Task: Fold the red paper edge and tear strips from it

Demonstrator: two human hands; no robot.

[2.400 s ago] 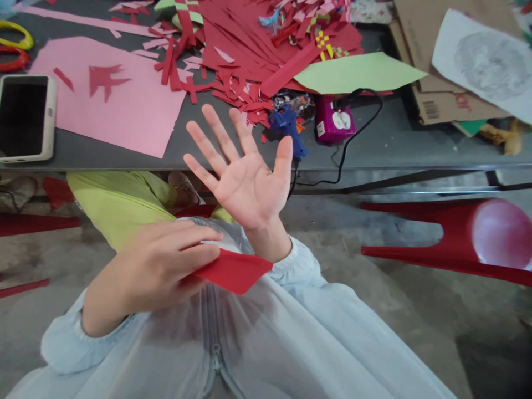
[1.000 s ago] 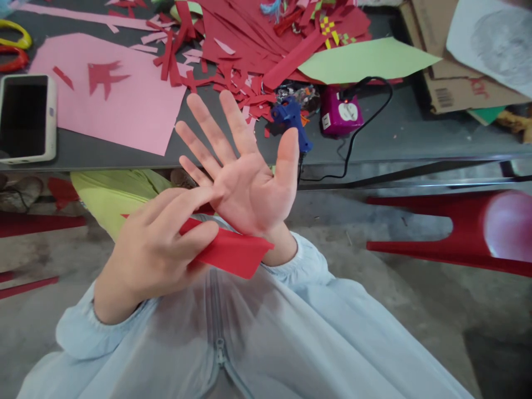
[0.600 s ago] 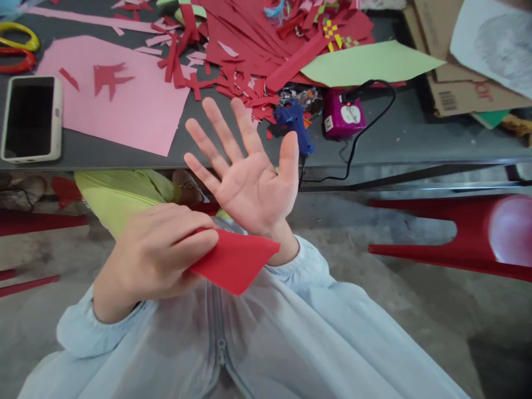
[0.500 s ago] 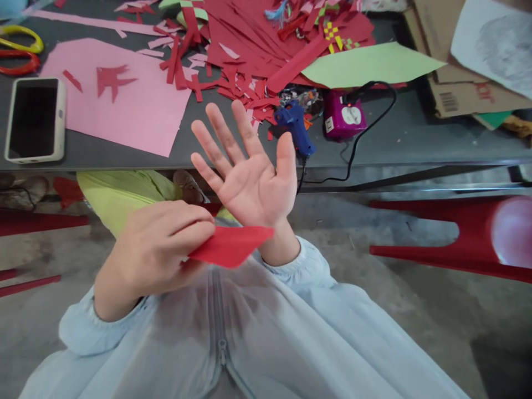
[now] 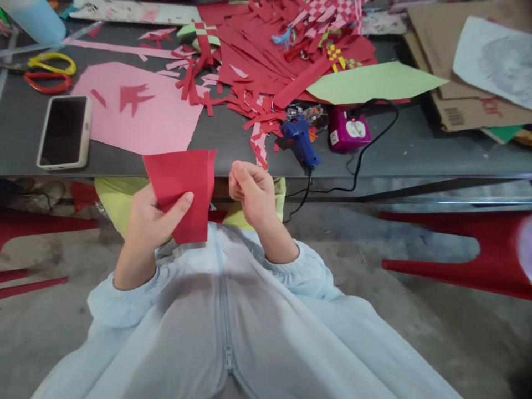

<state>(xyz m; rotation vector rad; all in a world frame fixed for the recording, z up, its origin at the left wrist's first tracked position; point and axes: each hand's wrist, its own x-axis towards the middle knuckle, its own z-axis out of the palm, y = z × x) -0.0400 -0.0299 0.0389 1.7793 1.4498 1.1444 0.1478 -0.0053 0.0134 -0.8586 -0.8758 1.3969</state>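
Observation:
A folded piece of red paper (image 5: 183, 180) is in my left hand (image 5: 152, 216), with the thumb pressed across its front and the fingers behind it. It stands nearly upright, and a second edge shows along its right side. My right hand (image 5: 255, 191) is closed just to the right of the paper, apart from it. Its thumb meets the curled fingers, and I see nothing between them. Beyond it on the table lie a blue glue gun (image 5: 302, 141) and several red and pink paper scraps (image 5: 260, 130).
Pink sheet (image 5: 166, 119), phone (image 5: 65, 132) and scissors (image 5: 50, 72) lie at the left. A purple power box (image 5: 349, 130) with a black cord stands beside the glue gun. A green sheet (image 5: 374, 82) and cardboard (image 5: 465, 111) lie farther right. A red stool (image 5: 432, 219) is below.
My right hand has gone from spread fingers, palm up, to closed. My left hand has turned the red paper from nearly flat to upright. The view has shifted slightly.

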